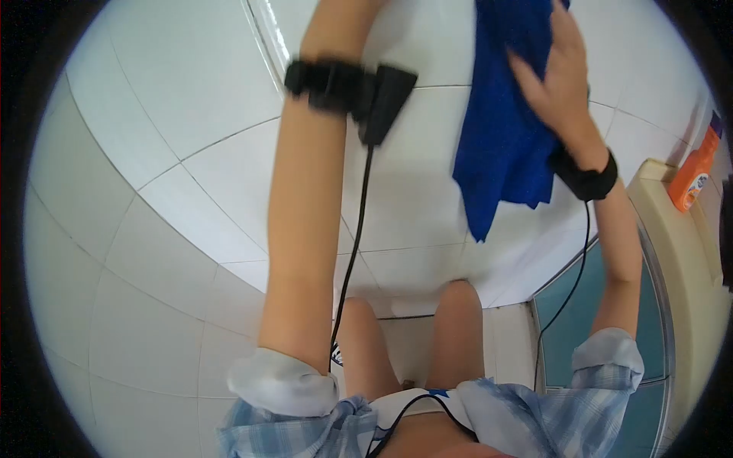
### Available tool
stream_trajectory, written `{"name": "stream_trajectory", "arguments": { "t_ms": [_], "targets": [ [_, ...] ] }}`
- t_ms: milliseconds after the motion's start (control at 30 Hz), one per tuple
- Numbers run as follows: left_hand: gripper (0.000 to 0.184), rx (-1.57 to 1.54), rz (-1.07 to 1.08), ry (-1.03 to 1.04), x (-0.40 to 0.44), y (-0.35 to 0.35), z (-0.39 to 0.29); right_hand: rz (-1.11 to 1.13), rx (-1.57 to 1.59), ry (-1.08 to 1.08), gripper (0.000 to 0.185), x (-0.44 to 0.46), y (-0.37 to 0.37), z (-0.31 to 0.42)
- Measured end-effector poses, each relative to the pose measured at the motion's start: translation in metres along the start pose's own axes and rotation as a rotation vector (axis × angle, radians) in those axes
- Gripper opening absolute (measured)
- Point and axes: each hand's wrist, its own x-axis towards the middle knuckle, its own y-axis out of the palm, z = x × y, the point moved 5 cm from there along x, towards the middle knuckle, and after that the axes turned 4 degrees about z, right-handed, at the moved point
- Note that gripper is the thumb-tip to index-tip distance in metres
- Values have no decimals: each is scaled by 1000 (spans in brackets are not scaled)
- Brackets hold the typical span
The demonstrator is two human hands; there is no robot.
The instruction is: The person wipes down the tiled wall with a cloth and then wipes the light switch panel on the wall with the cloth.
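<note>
The plaid shirt (569, 420) lies nearest the camera; ahead, the right hand (561, 82), flattened with thumb spread, contacts the blue cloth (508, 133), which extends leftward and bodyward from it, long axis along the reach; the left hand is out of frame, its state indeterminable.

We see our right hand (561, 88) spread on a blue cloth (500, 149) against white tiles (412, 206); our left forearm (307, 198) extends past the top edge of view. An orange bottle (693, 175) stands on a cream ledge (682, 298).
</note>
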Motion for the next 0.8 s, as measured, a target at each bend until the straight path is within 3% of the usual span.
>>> {"name": "stream_trajectory", "arguments": {
  "t_ms": [67, 133, 200, 267, 333, 400, 533, 633, 667, 733, 800],
  "targets": [
    [65, -178, -22, -161, -44, -8, -14, 55, 15, -120, 49, -26, 10, 11],
    [79, -397, -60, -334, -103, -16, -37, 414, 86, -152, 35, -60, 28, 43],
    [94, -602, -75, -567, -158, -31, -75, 664, 244, -400, 32, -101, 43, 79],
    [71, -722, -106, -885, -204, -44, -117, 627, 378, -597, 30, -121, 42, 103],
    [60, -812, -172, -861, -226, -52, -147, 619, 317, -603, 32, -120, 38, 103],
    [57, -923, -131, -1021, -230, -53, -166, 697, 248, -450, 32, -109, 35, 95],
    [54, -809, -87, -920, -224, -57, -169, 417, 177, -328, 36, -57, 21, 74],
    [52, -587, -52, -802, -209, -57, -148, 206, 49, -290, 49, -15, 16, 59],
    [48, -533, -85, -704, -194, -61, -139, 89, 65, -253, 41, -1, 19, 49],
    [42, -406, -133, -513, -161, -76, -119, 126, 15, -298, 52, 35, 10, 53],
    [37, -316, -165, -400, -125, -88, -90, 127, -1, -181, 50, 54, 12, 59]
  ]
}}
